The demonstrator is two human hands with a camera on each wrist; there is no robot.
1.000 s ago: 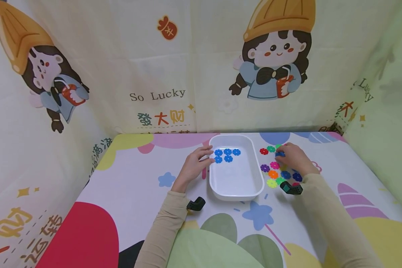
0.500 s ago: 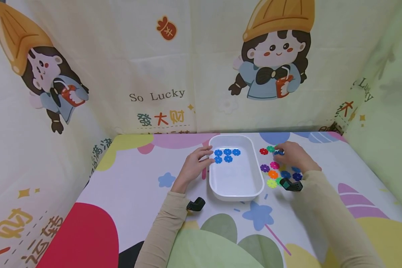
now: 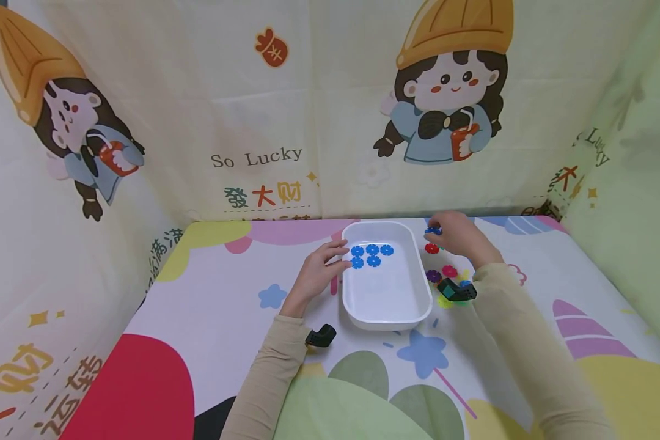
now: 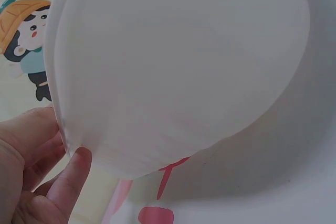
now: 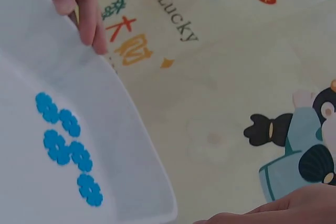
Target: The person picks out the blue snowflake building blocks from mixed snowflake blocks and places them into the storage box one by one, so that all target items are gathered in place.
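Note:
A white plastic tray (image 3: 387,296) stands mid-table with several blue flower-shaped discs (image 5: 56,146) lying flat in its far left part. My left hand (image 3: 318,274) holds the tray's left rim; in the left wrist view its thumb (image 4: 73,179) lies against the outer wall while other fingers reach the rim's edge. Beyond the tray's right side, my right hand (image 3: 459,235) pinches a blue flower-shaped disc (image 3: 432,231) just above the table. Only a strip of this hand shows in the right wrist view, its disc out of sight.
Right of the tray lie loose flower-shaped discs: a red one (image 3: 431,249), a purple one (image 3: 433,276), a pink one (image 3: 449,271) and several others partly covered by the right wrist's black camera (image 3: 458,289). A printed cloth wall (image 3: 341,122) rises behind the table's far edge.
My right hand has lifted the blue disc from the loose group and carried it left and away, towards the tray's far right corner. The left hand and the tray stay put.

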